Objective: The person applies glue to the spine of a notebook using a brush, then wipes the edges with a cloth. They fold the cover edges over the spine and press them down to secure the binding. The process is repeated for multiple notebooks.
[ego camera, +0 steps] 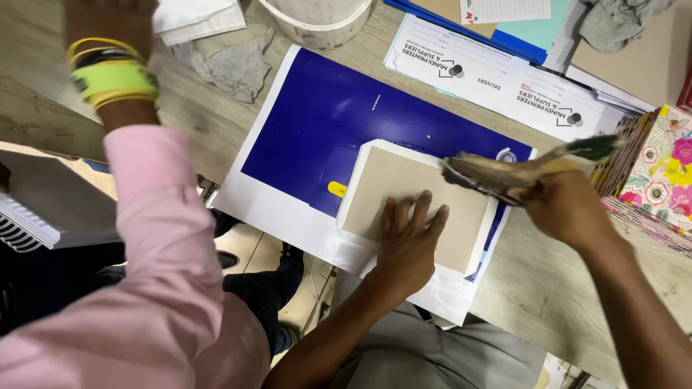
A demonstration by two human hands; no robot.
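The brush (530, 167) was blurry, and the right hand (566, 209) hid its middle. At twelve o'clock, the top edge cut off the white tub (317, 21). The left hand (407, 245) covered some brown board (418, 209).

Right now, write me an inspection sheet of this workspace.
Surface: worn wooden table, largely covered with paper.
Job's things: brown board lying on white paper over a blue printed sheet; brush.
Clutter: grey rags, white tub, printed forms, blue folder, floral notebooks, spiral pad.
Grippers: left hand pressed flat on the board; right hand gripping the brush at the board's edge.
Cables: nothing seen.
Surroundings: another person's pink sleeve and banded wrist at the left.
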